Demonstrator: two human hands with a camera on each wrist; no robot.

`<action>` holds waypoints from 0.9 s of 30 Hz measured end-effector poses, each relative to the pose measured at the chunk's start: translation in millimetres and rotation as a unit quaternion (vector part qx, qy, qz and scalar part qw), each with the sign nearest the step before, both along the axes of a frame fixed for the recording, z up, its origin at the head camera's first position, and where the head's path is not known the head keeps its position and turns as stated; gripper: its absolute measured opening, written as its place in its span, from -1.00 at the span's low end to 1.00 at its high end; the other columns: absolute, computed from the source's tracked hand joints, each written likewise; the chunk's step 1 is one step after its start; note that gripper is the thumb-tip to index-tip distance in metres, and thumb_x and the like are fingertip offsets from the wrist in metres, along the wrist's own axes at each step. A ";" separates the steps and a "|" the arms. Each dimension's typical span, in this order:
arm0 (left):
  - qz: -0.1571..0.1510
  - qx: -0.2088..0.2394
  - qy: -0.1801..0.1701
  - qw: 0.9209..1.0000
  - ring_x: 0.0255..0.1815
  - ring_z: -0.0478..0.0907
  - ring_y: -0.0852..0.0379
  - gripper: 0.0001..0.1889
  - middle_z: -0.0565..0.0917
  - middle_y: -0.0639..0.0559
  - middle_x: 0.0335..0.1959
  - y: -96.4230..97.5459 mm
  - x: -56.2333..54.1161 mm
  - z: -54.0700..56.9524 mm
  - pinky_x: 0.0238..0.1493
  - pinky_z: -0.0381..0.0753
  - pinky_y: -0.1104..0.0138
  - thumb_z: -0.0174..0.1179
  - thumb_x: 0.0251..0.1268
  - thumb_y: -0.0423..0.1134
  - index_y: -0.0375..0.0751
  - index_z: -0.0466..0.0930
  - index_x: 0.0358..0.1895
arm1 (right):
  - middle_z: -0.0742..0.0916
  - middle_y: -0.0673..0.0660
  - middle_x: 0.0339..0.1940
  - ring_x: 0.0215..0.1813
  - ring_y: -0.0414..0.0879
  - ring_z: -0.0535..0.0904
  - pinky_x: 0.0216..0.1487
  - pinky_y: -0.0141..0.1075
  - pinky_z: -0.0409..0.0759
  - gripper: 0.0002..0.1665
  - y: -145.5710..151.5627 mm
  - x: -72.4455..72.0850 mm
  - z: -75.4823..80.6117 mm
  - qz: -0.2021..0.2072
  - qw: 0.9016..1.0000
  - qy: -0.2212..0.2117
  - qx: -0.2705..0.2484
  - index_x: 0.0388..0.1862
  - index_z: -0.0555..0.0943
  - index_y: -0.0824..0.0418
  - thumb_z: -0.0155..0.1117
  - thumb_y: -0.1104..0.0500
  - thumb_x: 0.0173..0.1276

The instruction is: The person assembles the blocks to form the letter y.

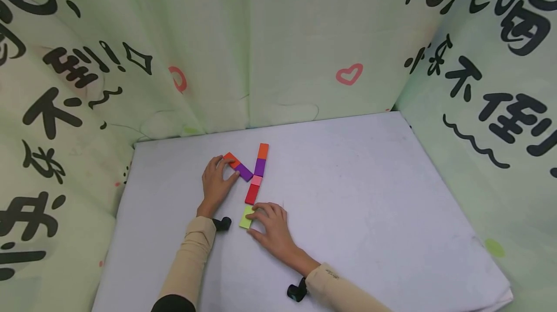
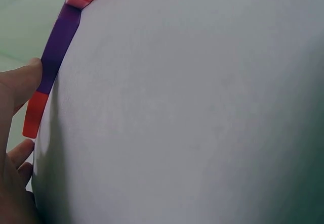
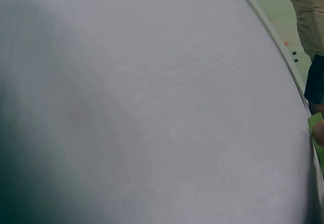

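Note:
On the white tabletop, my left hand [image 1: 216, 181] holds a slanted pair of blocks at their left side, an orange block [image 1: 232, 159] and a purple block [image 1: 244, 172] set end to end. In the left wrist view the thumb lies against the purple block [image 2: 59, 42], with other fingertips close to the end of the orange block [image 2: 35, 115]. My right hand [image 1: 276, 234] grips a light green block [image 1: 245, 217] between thumb and fingers, just below a red block [image 1: 252, 194]. Part of the green block [image 3: 315, 120] shows at the right wrist view's edge.
Above the red block, a pink block [image 1: 256, 180], a second purple block [image 1: 259, 167] and a second orange block [image 1: 263, 151] form a line. The slanted pair meets that line near the pink block. Printed curtains [image 1: 296, 51] surround the white table [image 1: 370, 196].

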State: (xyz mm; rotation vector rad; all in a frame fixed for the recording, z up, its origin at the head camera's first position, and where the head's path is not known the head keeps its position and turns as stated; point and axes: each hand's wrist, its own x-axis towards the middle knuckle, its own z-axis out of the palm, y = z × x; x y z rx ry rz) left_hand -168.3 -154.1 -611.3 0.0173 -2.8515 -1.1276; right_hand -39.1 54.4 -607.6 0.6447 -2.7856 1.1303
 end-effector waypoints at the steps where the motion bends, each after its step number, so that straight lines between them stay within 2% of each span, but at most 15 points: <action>1: 0.000 0.000 0.001 1.000 0.67 0.10 -0.22 -0.52 0.26 -0.19 0.59 0.1 0.0 -0.1 0.63 -0.04 -0.24 0.29 0.42 -0.02 -0.02 0.51 0.34 | 0.64 0.00 0.28 0.37 0.00 0.40 0.39 0.10 0.30 -0.62 -1.1 -0.4 -0.3 -0.001 1.000 0.002 0.002 0.09 0.74 -0.07 0.57 0.05 0.30; 11: 0.001 -0.009 0.007 1.000 0.67 0.10 -0.22 -0.51 0.26 -0.19 0.60 2.0 -0.8 -1.8 0.63 -0.03 -0.25 0.29 0.43 -0.01 0.00 0.51 0.35 | 0.64 0.00 0.31 0.38 -0.02 0.41 0.40 0.06 0.30 -0.61 -6.5 -3.6 -1.5 -0.011 1.000 -0.005 0.011 0.12 0.73 -0.10 0.54 0.02 0.33; 27: 0.007 -0.008 0.013 1.000 0.66 0.11 -0.22 -0.52 0.28 -0.18 0.59 0.9 -0.2 -4.0 0.62 -0.01 -0.25 0.30 0.41 -0.02 0.01 0.52 0.34 | 0.64 0.00 0.31 0.36 -0.01 0.43 0.38 0.06 0.33 -0.60 -9.4 -3.7 -1.8 -0.023 1.000 0.003 0.012 0.12 0.72 -0.07 0.54 0.08 0.32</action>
